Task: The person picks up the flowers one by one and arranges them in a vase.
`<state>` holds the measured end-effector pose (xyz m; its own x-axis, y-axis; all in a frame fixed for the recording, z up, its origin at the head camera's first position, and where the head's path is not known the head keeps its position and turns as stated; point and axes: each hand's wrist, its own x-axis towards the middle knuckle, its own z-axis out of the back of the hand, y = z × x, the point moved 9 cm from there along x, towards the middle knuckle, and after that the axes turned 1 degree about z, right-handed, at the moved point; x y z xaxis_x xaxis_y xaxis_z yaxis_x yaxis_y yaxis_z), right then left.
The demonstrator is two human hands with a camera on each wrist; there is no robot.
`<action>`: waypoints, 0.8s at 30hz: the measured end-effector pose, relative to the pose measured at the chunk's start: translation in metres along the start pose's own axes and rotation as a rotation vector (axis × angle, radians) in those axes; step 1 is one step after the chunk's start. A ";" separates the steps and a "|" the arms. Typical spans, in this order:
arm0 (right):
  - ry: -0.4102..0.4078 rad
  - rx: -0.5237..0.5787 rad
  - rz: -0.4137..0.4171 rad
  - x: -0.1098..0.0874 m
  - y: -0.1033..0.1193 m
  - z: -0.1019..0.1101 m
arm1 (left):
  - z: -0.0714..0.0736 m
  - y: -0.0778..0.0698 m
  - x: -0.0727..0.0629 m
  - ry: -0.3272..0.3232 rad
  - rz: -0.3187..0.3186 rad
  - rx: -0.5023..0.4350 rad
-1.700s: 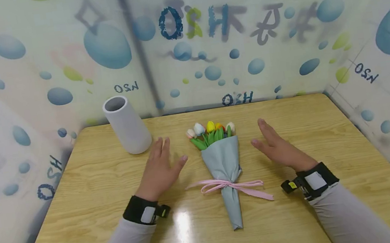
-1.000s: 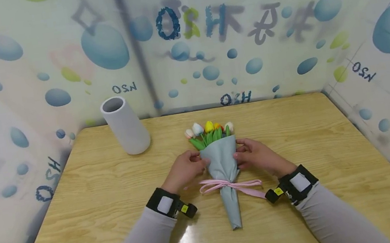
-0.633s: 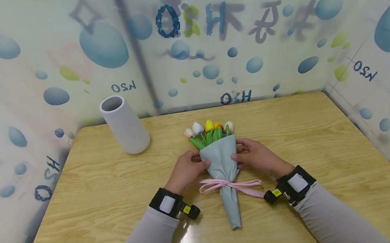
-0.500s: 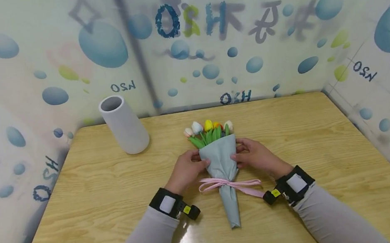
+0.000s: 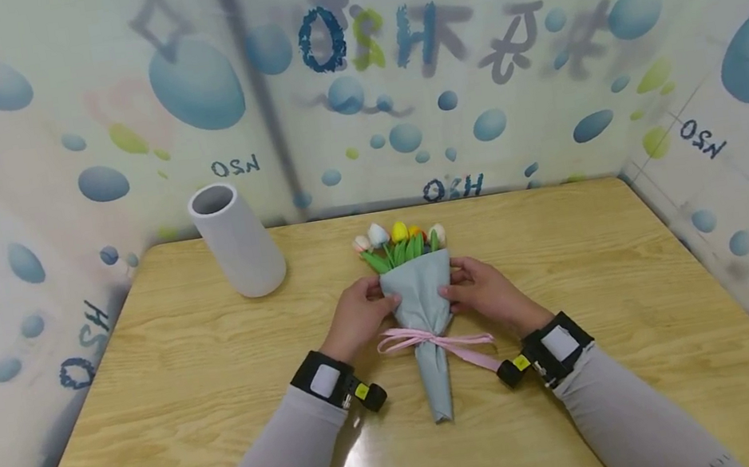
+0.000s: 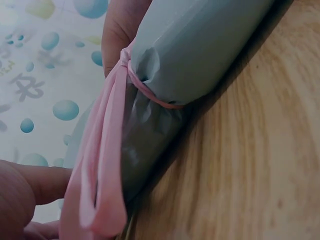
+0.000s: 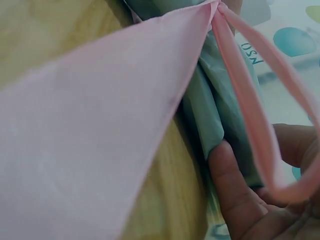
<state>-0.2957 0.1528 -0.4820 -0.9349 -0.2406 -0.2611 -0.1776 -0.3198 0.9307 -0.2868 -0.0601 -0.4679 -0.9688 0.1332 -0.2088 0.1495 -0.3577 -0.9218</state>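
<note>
A bouquet of tulips (image 5: 419, 291) in grey-blue wrapping lies between my hands in the head view, its blooms pointing to the table's far side. My left hand (image 5: 355, 313) grips the wrapping's left edge, thumb on top and fingers underneath. On the opposite edge, my right hand (image 5: 491, 293) holds the paper the same way. A pink ribbon (image 5: 408, 337) is tied in a bow below both hands. Its loops (image 6: 107, 150) hang large in the left wrist view. In the right wrist view, a thumb (image 7: 227, 172) presses the wrapping (image 7: 202, 107), partly behind the ribbon.
A white vase (image 5: 244, 245) with an open top stands upright at the back left of the wooden table (image 5: 206, 371). Behind the table's far edge rises a patterned backdrop (image 5: 515, 156) with blue drops. Wrist cameras (image 5: 372, 397) are strapped to both arms.
Both hands came in from the sides with spread fingers and took hold of the wrapping's edges. In the last half second, the bouquet and hands shifted slightly upward in the head view.
</note>
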 end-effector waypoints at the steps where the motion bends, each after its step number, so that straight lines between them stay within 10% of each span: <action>1: -0.003 0.002 0.000 0.002 0.000 0.000 | 0.001 0.000 0.001 -0.005 0.002 0.000; 24: -0.006 -0.013 0.053 0.009 0.004 0.005 | 0.006 -0.003 0.008 -0.040 -0.013 0.048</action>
<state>-0.3060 0.1537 -0.4795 -0.9446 -0.2520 -0.2103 -0.1241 -0.3188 0.9397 -0.2962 -0.0637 -0.4648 -0.9780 0.1012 -0.1823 0.1277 -0.4004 -0.9074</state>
